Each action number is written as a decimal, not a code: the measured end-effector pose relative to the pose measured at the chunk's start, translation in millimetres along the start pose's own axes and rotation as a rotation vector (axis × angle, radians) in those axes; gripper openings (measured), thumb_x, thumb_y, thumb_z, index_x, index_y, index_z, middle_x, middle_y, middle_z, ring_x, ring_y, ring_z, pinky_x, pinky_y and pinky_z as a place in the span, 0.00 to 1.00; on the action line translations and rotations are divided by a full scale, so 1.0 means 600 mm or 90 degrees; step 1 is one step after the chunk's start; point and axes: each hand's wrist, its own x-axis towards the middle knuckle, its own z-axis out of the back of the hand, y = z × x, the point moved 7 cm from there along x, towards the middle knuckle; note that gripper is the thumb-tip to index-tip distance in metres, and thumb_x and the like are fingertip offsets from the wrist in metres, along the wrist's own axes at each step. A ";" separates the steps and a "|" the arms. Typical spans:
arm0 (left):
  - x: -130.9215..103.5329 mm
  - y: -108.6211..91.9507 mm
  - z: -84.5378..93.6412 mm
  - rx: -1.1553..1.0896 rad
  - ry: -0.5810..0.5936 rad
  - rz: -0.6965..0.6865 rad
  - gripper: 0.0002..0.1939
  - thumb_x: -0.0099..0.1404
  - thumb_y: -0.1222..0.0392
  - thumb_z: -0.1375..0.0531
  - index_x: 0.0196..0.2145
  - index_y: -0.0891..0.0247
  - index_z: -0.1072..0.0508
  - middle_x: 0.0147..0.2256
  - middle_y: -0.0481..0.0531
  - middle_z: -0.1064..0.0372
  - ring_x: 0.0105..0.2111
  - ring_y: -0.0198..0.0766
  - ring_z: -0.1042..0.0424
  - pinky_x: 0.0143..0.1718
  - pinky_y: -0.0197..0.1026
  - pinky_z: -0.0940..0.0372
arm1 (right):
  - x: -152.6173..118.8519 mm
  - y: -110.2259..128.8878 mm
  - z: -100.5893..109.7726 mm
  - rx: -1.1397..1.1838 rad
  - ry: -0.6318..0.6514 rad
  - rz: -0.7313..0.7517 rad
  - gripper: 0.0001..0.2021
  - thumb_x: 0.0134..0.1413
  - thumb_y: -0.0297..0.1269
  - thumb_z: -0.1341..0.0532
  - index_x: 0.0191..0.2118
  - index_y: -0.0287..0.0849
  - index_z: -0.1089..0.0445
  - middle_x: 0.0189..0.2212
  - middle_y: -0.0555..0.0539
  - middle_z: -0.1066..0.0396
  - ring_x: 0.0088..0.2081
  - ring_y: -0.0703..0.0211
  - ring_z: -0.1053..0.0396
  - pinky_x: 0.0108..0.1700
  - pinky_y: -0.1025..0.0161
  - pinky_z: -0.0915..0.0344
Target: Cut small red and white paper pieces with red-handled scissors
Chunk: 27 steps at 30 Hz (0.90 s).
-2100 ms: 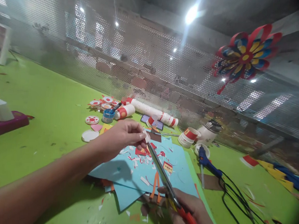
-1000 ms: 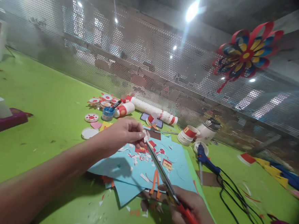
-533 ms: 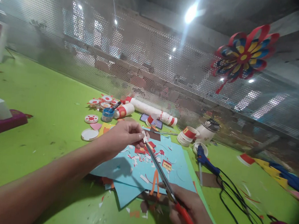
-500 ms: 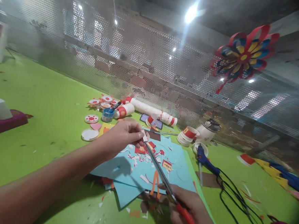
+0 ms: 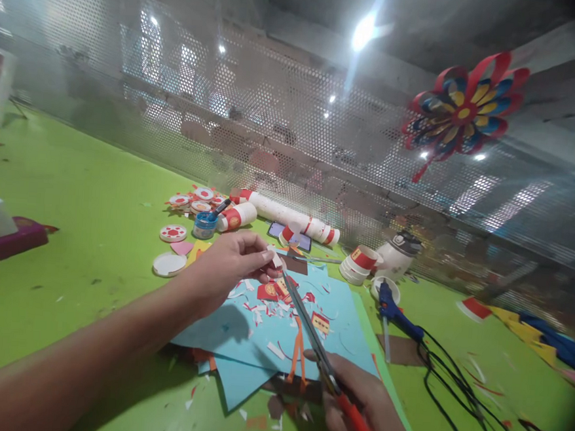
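Between thumb and fingers, my left hand [image 5: 242, 258] pinches a small white paper piece [image 5: 276, 259]. My right hand [image 5: 361, 398] is wrapped round the red handles of a pair of scissors [image 5: 310, 319]. The blades point up and left, their tips close by the paper piece; whether they touch it I cannot tell. Below both hands lie light blue paper sheets [image 5: 351, 331], strewn with red and white paper scraps [image 5: 259, 314]. A red and cream cut-out [image 5: 320, 322] and an orange paper strip [image 5: 298, 351] lie near the blades.
A blue glue gun [image 5: 399, 312] with a looped black cord lies at the right. Paper cups [image 5: 357, 266], a long white tube [image 5: 287, 215], a phone [image 5: 304, 241] and a blue paint jar [image 5: 205, 225] stand or lie behind. A purple power strip [image 5: 22, 239] sits at the left.
The paper piece is turned slightly in my left hand, and the scissor tips have shifted a little beside it. The camera view has moved slightly; both grips stay the same.
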 end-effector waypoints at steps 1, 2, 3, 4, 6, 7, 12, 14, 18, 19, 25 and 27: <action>-0.001 0.000 -0.001 0.003 0.001 -0.003 0.07 0.55 0.63 0.38 0.23 0.67 0.31 0.25 0.52 0.30 0.26 0.33 0.31 0.29 0.37 0.38 | -0.001 0.003 0.000 0.000 -0.005 0.005 0.16 0.45 0.27 0.45 0.41 0.39 0.28 0.27 0.47 0.26 0.26 0.59 0.31 0.29 0.67 0.34; -0.001 0.000 -0.002 0.007 0.005 -0.007 0.06 0.56 0.63 0.39 0.24 0.67 0.31 0.25 0.52 0.29 0.26 0.33 0.32 0.29 0.37 0.38 | -0.001 0.005 0.000 -0.004 -0.011 0.006 0.16 0.46 0.28 0.45 0.42 0.39 0.28 0.26 0.48 0.26 0.25 0.59 0.32 0.29 0.67 0.34; -0.002 0.000 -0.004 0.009 0.011 -0.012 0.06 0.56 0.63 0.39 0.24 0.67 0.30 0.25 0.52 0.29 0.26 0.33 0.32 0.29 0.37 0.38 | -0.002 0.007 0.001 -0.015 -0.017 0.005 0.15 0.47 0.28 0.45 0.41 0.39 0.28 0.24 0.49 0.27 0.25 0.60 0.33 0.28 0.68 0.35; -0.003 -0.001 -0.006 0.010 0.018 -0.018 0.06 0.56 0.63 0.39 0.24 0.67 0.30 0.26 0.51 0.29 0.26 0.32 0.32 0.29 0.37 0.38 | -0.003 0.008 0.001 -0.029 -0.025 -0.001 0.14 0.47 0.29 0.45 0.40 0.38 0.28 0.23 0.49 0.29 0.24 0.60 0.34 0.28 0.68 0.36; -0.004 -0.001 -0.010 0.010 0.025 -0.029 0.06 0.57 0.62 0.40 0.25 0.66 0.30 0.26 0.50 0.30 0.25 0.32 0.33 0.29 0.37 0.38 | -0.004 0.008 0.002 -0.070 -0.044 -0.022 0.13 0.48 0.30 0.45 0.38 0.38 0.27 0.20 0.51 0.33 0.21 0.63 0.37 0.25 0.69 0.39; -0.005 -0.001 -0.011 0.011 0.023 -0.030 0.06 0.57 0.62 0.40 0.24 0.66 0.30 0.25 0.50 0.30 0.25 0.32 0.33 0.29 0.37 0.39 | -0.004 0.008 0.003 -0.086 -0.054 -0.032 0.12 0.48 0.30 0.44 0.37 0.38 0.26 0.19 0.51 0.34 0.21 0.63 0.39 0.24 0.69 0.40; -0.011 0.001 -0.016 0.023 0.012 -0.031 0.06 0.58 0.62 0.40 0.25 0.66 0.30 0.25 0.49 0.31 0.26 0.32 0.33 0.30 0.36 0.39 | -0.001 0.012 -0.006 0.036 -0.040 -0.041 0.12 0.52 0.34 0.44 0.40 0.39 0.27 0.19 0.50 0.30 0.19 0.62 0.35 0.24 0.69 0.36; -0.013 0.000 -0.018 0.024 0.014 -0.035 0.06 0.59 0.62 0.40 0.25 0.66 0.30 0.25 0.49 0.31 0.26 0.32 0.33 0.30 0.36 0.38 | -0.001 0.009 -0.009 0.082 -0.037 -0.048 0.13 0.54 0.39 0.44 0.41 0.40 0.27 0.20 0.48 0.28 0.21 0.59 0.32 0.24 0.67 0.34; -0.014 -0.001 -0.021 0.014 0.022 -0.045 0.06 0.59 0.63 0.40 0.25 0.66 0.30 0.24 0.48 0.31 0.26 0.31 0.32 0.29 0.35 0.38 | -0.002 -0.004 -0.012 0.141 -0.034 -0.078 0.19 0.54 0.48 0.44 0.42 0.40 0.27 0.21 0.46 0.27 0.26 0.53 0.27 0.29 0.63 0.30; -0.015 -0.001 -0.021 0.013 0.022 -0.047 0.06 0.59 0.62 0.40 0.25 0.66 0.30 0.24 0.48 0.31 0.26 0.31 0.32 0.30 0.35 0.38 | -0.003 -0.006 -0.014 0.157 -0.027 -0.087 0.20 0.54 0.50 0.44 0.42 0.40 0.27 0.20 0.46 0.27 0.26 0.53 0.26 0.29 0.63 0.30; -0.016 -0.002 -0.021 0.029 -0.001 -0.058 0.06 0.59 0.61 0.41 0.27 0.66 0.29 0.25 0.49 0.31 0.27 0.33 0.32 0.32 0.37 0.37 | -0.003 -0.006 -0.019 0.202 -0.018 -0.099 0.24 0.52 0.57 0.45 0.43 0.43 0.28 0.17 0.47 0.29 0.24 0.51 0.26 0.29 0.60 0.30; -0.017 -0.003 -0.021 0.032 -0.005 -0.063 0.06 0.59 0.61 0.41 0.28 0.66 0.29 0.26 0.49 0.31 0.28 0.33 0.32 0.32 0.37 0.37 | -0.004 -0.010 -0.023 0.241 -0.022 -0.105 0.24 0.51 0.58 0.45 0.43 0.44 0.29 0.19 0.47 0.28 0.25 0.51 0.26 0.29 0.60 0.30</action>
